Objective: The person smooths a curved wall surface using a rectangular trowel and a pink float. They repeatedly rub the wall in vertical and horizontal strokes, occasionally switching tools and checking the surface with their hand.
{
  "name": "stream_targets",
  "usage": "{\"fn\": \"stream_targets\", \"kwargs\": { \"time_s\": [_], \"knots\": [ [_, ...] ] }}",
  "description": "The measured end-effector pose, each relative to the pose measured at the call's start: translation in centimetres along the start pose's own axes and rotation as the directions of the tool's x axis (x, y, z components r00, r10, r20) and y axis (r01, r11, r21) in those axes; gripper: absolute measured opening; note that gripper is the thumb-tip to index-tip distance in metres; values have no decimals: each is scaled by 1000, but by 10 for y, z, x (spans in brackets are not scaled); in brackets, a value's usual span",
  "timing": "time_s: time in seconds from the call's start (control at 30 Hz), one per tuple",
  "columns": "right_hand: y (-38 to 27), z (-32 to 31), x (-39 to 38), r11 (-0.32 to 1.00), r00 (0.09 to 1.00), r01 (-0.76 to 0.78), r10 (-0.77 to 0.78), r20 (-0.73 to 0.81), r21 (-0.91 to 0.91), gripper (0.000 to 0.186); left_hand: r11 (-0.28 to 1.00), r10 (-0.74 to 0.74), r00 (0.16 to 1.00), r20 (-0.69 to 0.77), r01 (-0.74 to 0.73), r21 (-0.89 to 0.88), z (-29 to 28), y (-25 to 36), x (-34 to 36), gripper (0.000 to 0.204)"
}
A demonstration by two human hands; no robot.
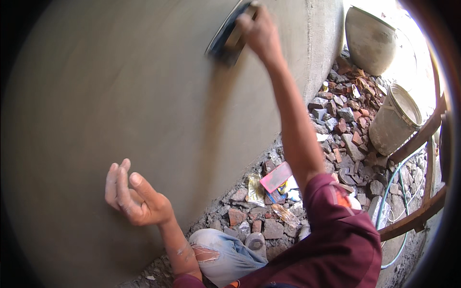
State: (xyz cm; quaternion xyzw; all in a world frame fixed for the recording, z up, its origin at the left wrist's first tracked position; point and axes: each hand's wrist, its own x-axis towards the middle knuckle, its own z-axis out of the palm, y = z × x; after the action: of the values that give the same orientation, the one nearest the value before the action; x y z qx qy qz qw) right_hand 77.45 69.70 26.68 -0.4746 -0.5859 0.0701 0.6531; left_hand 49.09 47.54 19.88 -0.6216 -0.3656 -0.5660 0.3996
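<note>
The right hand's (261,36) fingers grasp a dark, flat, rectangular hand float (224,44) at twelve o'clock; the left hand's (140,198) hang free, half-curled, at eight. Outward: smooth grey plastered wall (120,101), red-and-grey broken-brick rubble (346,114) at three.

- Can't read any text, number or sign.
- Can't resolve any print on pink packet (276,176) or gold wrapper (256,190), well right of left fingers (123,189).
- Too blurred to read anything on dark float (224,42) in right fingers (245,22).
</note>
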Motion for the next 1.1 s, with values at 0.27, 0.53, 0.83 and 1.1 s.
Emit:
{"fn": "stream_targets", "kwargs": {
  "time_s": [0.27, 0.53, 0.83, 1.1],
  "knots": [
    [-33, 83, -321, 999, 847, 36, -48, 529, 33, 95, 992, 120, 993, -8, -120, -47, -6, 21, 9, 26],
    [-21, -7, -17, 983, 995, -94, 97, -17, 157, 64, 997, 82, 995, -63, -82, 0, -23, -4, 8, 28],
    [-10, 103, -396, 996, 915, -86, 82, 394, -7, 88, 996, 60, 998, -10, -60, -62, 1, 6, 4, 30],
    [67, 13, -85, 998, 995, 52, -55, -78, -39, 66, 995, -67, 998, 20, 69, -72, -5, -6, -8, 30]
  ]
}}
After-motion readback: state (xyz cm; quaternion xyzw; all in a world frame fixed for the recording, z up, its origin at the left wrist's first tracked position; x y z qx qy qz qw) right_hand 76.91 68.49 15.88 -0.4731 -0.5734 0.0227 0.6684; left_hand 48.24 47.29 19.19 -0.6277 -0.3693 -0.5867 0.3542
